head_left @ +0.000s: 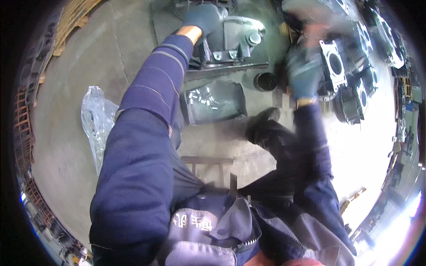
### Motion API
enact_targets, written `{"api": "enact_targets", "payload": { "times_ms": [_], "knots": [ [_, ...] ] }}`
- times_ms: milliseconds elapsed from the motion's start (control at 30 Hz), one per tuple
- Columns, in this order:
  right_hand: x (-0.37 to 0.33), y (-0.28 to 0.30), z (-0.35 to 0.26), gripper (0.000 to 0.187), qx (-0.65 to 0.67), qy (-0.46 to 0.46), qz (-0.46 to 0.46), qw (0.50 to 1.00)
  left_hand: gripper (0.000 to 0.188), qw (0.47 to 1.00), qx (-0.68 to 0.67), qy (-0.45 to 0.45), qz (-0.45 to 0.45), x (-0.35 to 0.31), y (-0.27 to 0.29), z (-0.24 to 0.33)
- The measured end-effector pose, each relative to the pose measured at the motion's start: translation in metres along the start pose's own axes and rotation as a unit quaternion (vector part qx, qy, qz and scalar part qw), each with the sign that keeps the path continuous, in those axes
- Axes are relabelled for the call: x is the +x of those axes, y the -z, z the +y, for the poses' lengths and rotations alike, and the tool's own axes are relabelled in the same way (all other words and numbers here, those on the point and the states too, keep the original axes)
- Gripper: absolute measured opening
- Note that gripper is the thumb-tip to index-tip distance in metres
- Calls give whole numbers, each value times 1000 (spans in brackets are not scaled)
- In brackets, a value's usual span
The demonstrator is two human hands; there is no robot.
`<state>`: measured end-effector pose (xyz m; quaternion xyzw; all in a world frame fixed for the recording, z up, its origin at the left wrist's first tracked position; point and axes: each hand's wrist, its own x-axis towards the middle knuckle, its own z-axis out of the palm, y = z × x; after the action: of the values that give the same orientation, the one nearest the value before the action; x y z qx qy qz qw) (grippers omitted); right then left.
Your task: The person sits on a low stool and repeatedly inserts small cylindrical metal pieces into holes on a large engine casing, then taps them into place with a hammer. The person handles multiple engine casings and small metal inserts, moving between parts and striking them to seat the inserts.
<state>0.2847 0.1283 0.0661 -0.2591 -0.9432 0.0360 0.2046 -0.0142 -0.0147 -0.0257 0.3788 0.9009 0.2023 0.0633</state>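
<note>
My left hand (pixel 205 18), in a dark grey-blue glove, is closed on the upper left part of a grey metal casting (pixel 237 37). That casting has a round boss and lugs along its near edge, and stands on a dark flat plate (pixel 230 66). My fingertips are partly hidden on the far side. My right hand (pixel 305 77), gloved alike, is smeared by motion to the right of the casting, next to several flanged metal castings (pixel 333 64). A blurred reddish shape (pixel 314 34) shows just beyond it; I cannot tell whether the hand holds it.
Nearer me lies a shallow metal tray (pixel 215 104) with small shiny pieces in it. Right of it stands a dark round cup (pixel 265 81). A clear plastic bag (pixel 95 119) lies on the floor at left. My shoe (pixel 266 124) and a metal frame (pixel 208 162) are close by.
</note>
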Motion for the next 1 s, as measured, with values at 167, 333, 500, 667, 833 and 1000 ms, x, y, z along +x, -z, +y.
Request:
{"api": "enact_targets", "payload": {
  "times_ms": [167, 333, 500, 667, 833, 1000],
  "knots": [
    [-10, -36, 70, 33, -68, 4, -208, 976, 62, 1000, -4, -12, -19, 4, 9, 5],
    [70, 67, 49, 28, -34, 58, 0, 998, 61, 999, 51, 2, -16, -2, 1, 10],
    [30, 34, 6, 30, 150, -17, 139, 979, 59, 1000, 20, -6, -15, -3, -2, 6],
    [-25, -31, 57, 37, -30, -100, -282, 954, 59, 999, 32, -8, 5, -5, -6, 10],
    [34, 40, 42, 49, -29, -69, -100, 992, 60, 1000, 28, -1, -8, 5, 5, 5],
    [31, 30, 37, 36, 212, 57, 142, 965, 61, 1000, 19, -2, -17, -6, -1, 10]
  ]
}}
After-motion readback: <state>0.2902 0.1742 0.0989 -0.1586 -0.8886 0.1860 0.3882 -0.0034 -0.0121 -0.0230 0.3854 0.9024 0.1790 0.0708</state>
